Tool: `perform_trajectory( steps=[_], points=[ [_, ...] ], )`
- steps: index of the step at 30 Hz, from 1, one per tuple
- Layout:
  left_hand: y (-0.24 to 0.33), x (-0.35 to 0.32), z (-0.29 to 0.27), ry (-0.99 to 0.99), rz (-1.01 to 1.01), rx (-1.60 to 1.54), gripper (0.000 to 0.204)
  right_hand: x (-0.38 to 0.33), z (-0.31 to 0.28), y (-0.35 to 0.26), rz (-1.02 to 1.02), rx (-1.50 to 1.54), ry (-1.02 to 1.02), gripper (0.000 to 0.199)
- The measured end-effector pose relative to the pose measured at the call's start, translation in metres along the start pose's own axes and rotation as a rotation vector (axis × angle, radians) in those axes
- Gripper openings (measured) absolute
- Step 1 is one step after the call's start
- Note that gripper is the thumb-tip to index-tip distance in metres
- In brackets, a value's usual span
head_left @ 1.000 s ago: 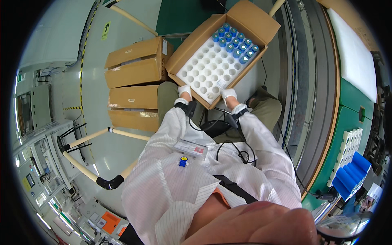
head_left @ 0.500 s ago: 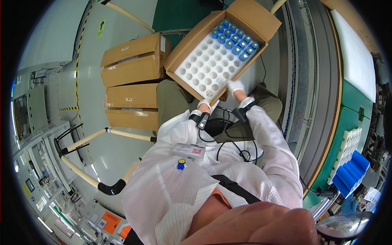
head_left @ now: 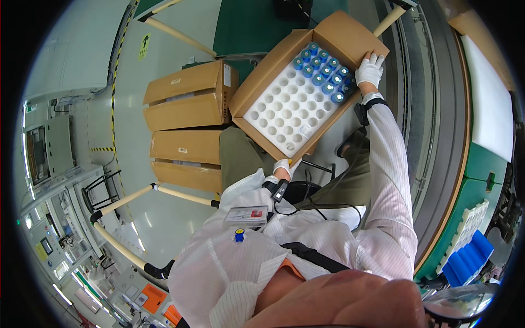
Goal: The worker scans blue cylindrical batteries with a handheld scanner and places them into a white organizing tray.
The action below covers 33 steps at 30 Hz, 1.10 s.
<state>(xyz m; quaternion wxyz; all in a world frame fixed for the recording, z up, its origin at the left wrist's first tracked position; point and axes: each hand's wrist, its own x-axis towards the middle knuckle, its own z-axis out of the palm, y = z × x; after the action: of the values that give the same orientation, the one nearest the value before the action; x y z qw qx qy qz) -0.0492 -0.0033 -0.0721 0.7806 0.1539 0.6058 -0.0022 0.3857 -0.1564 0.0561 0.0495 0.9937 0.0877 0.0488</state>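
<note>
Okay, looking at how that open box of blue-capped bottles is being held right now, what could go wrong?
The open cardboard box is tilted, held only at two edges: left hand at the near one, right hand at the far one. The blue-capped bottles fill only the far end, so their weight may be uneven and the left grip might slip. More tilt might shake bottles from the white tray.

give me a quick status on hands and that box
Left hand grips near corner of open cardboard box. Right hand grips far edge. Blue-capped vials fill far rows.
</note>
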Motion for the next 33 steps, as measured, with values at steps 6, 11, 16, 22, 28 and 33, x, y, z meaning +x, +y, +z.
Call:
perform_trajectory(
  steps=[6, 11, 16, 22, 28, 33],
  points=[
    [0.014, -0.009, -0.012, -0.002, 0.009, -0.015, 0.038, -0.034, 0.025, 0.008, 0.484, 0.494, -0.042, 0.091],
    [0.020, -0.014, -0.015, -0.072, 0.075, 0.093, 0.044, -0.049, 0.042, 0.032, 0.368, 0.461, -0.239, 0.060],
    [0.035, -0.021, -0.010, 0.014, 0.117, 0.138, 0.044, -0.073, 0.060, 0.060, 0.328, 0.444, -0.297, 0.038],
    [0.099, -0.014, 0.028, 0.067, 0.303, 0.221, 0.035, -0.127, 0.098, 0.105, 0.415, 0.447, -0.395, 0.028],
    [0.176, 0.000, 0.087, 0.055, 0.268, 0.337, 0.034, -0.182, 0.113, 0.114, 0.539, 0.527, -0.447, 0.026],
    [0.228, -0.002, 0.098, 0.080, 0.477, 0.695, 0.030, -0.227, 0.075, 0.076, 0.593, 0.662, -0.397, 0.023]
  ],
)
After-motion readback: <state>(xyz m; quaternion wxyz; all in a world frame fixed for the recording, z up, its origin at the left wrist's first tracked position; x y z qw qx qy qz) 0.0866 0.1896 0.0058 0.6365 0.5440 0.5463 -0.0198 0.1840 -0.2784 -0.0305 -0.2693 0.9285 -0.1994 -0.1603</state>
